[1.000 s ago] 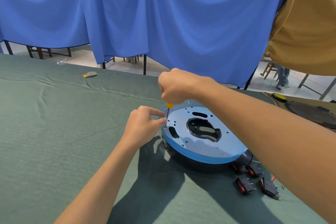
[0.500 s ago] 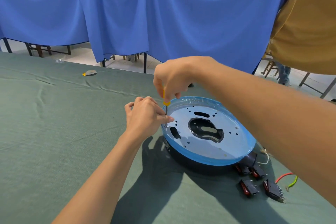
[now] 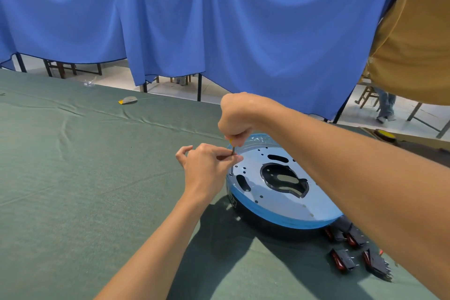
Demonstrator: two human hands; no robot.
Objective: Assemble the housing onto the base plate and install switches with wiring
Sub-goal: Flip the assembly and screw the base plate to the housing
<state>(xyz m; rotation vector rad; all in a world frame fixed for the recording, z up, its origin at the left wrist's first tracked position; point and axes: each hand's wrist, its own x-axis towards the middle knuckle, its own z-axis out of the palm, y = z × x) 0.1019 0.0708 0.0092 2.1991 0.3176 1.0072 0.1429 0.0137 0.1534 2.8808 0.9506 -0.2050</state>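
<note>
A round base plate (image 3: 272,202) covered in blue film lies on top of a black housing (image 3: 267,223) on the green table. My right hand (image 3: 237,118) is closed around a small screwdriver (image 3: 233,153) with a yellow handle, held upright with its tip in a hole near the plate's left edge. My left hand (image 3: 208,165) pinches the screwdriver's metal shaft between thumb and fingers. Several black rocker switches (image 3: 350,248) with red faces lie on the cloth at the housing's near right side.
A green cloth (image 3: 85,178) covers the table. A small grey and yellow object (image 3: 128,100) lies near the far edge. Blue curtains (image 3: 219,19) hang behind. Another table with a yellow item (image 3: 384,133) stands at the right, and a person's legs (image 3: 386,107) show beyond.
My right hand has shifted a little on the screwdriver while staying at the plate's left edge. My left hand stays at the shaft, fingers slightly re-gripped. The view has moved slightly.
</note>
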